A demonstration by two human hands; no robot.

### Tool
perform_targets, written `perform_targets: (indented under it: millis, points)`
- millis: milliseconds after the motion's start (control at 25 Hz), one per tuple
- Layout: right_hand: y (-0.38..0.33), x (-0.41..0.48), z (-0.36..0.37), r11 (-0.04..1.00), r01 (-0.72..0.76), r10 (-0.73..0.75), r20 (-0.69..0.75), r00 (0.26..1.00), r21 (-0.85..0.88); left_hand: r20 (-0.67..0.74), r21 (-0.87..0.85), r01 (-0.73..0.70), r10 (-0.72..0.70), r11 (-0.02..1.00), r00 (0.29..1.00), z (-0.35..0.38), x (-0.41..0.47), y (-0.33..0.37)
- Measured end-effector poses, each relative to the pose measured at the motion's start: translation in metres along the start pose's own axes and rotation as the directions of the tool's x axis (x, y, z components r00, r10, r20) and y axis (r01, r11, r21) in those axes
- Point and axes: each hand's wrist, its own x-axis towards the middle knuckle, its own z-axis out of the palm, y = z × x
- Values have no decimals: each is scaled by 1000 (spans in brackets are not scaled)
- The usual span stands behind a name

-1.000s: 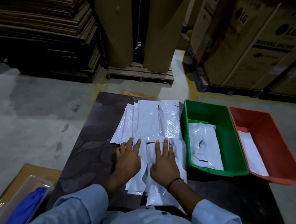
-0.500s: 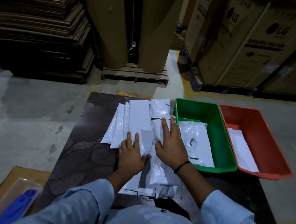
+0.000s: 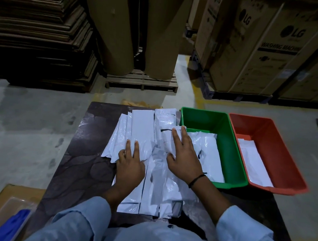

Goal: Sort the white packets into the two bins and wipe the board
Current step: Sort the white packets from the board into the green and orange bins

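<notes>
Several white packets [image 3: 142,130] lie spread over the middle of the dark board [image 3: 76,163]. My left hand [image 3: 130,163] rests flat on the left part of the pile with straight fingers. My right hand [image 3: 184,156] lies flat on a packet [image 3: 165,139] at the pile's right side, fingertips reaching the near-left rim of the green bin [image 3: 228,140]. A crumpled white packet [image 3: 208,154] lies in the green bin. To its right, the red bin [image 3: 276,147] holds a flat white packet [image 3: 253,162].
A blue cloth [image 3: 11,226] lies in a clear tray on cardboard at the lower left. Paper rolls [image 3: 140,30] on a pallet, stacked cardboard sheets [image 3: 38,33] and large cartons [image 3: 263,44] stand beyond the board on the concrete floor.
My right hand has slid forward and to the right across the pile, up to the green bin's edge. My left hand has shifted slightly forward on the packets.
</notes>
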Motion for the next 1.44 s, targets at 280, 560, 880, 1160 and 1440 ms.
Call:
perform_targets:
  millis: [280,560,880,1160,1440]
  points:
    - [74,25,-48,994,-106,105,-84,991,-9,-103,-169,-47,29,985,994,-49,23,65]
    - [147,40,-57,938,-199,232,85,969,-285,-99,-243,-78,55,967,994,-57,24,137]
    - [174,48,-20,915,-213,312,263,913,-344,-72,-194,12,-27,981,997,-50,16,153]
    - [181,45,-19,938,-218,285,243,927,-268,-70,-167,43,-56,985,996,-47,15,176]
    - [183,37,-73,993,-114,114,-78,990,12,-59,-121,6,-14,993,998,-28,33,237]
